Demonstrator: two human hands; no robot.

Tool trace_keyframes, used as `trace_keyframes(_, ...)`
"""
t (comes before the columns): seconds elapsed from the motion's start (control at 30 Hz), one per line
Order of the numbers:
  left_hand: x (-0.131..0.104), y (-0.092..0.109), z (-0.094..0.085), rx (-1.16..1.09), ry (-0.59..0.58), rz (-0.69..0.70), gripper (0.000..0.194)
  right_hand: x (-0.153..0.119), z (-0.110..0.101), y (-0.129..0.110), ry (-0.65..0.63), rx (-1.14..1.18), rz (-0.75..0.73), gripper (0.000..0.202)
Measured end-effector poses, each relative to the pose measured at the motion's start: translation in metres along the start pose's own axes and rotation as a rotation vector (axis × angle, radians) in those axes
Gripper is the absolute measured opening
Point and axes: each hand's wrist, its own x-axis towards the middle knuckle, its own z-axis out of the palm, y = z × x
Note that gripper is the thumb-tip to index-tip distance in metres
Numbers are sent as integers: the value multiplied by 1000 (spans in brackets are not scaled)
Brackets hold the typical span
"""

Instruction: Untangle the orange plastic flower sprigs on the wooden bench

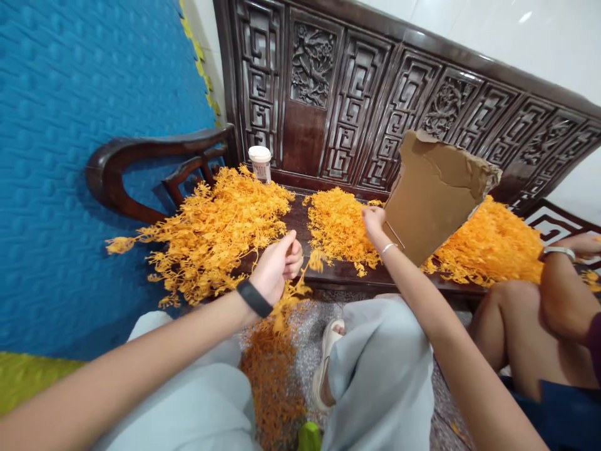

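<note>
**Orange plastic sprigs, handled at a carved bench**

Orange plastic, moulded into thin branching sprigs, lies in three heaps along the dark wooden bench [305, 216]: a left heap [216, 232], a middle heap [338, 228] and a right heap [493, 244]. More sprigs have spilled to the speckled floor [305, 338] between the person's knees.

The left hand [277, 266] is at the bench's front edge, its grip closed on a small cluster of sprigs [293, 294] that dangles below the fist. The right hand [374, 220] sits at the edge of the middle heap, fingers pinched together; whether they clamp a sprig or the nearby torn cardboard sheet [434, 194] cannot be told. The cardboard stands tilted between the middle and right heaps.

Handling, as judged: the sprigs look very light and springy, not heavy or slippery. Branches appear to hook into one another, so a pull likely drags neighbours along. Thin tips could snap or bend; a hold at the thicker stem seems safer than at the fine ends.

A white-lidded cup [260, 163] stands at the back by the armrest. A second person's arm [563, 288] with a wristband rests at the right.
</note>
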Motion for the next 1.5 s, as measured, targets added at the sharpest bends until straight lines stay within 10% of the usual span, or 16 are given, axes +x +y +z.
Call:
trace_keyframes(0.17, -16, 23, -14, 25, -158, 73, 41, 19, -30, 48, -34, -55, -108, 19)
trace_keyframes(0.43, 3, 34, -34, -78, -98, 95, 42, 8, -6, 47, -251, -6, -64, 28)
trace_keyframes(0.6, 13, 35, -35, -121, -86, 102, 41, -14, -2, 22, -329, -4, -243, 24)
trace_keyframes(0.77, 20, 29, -34, -122, -92, 87, 41, -70, -12, -33, -867, 190, -517, 21)
trace_keyframes(1.0, 20, 20, -29, -112, -81, 23, 41, -134, -11, -83, -1254, 126, -851, 23)
trace_keyframes(1.5, 36, -11, -23, 17, -36, 139, 37, -98, 15, -62, -973, -124, -968, 15)
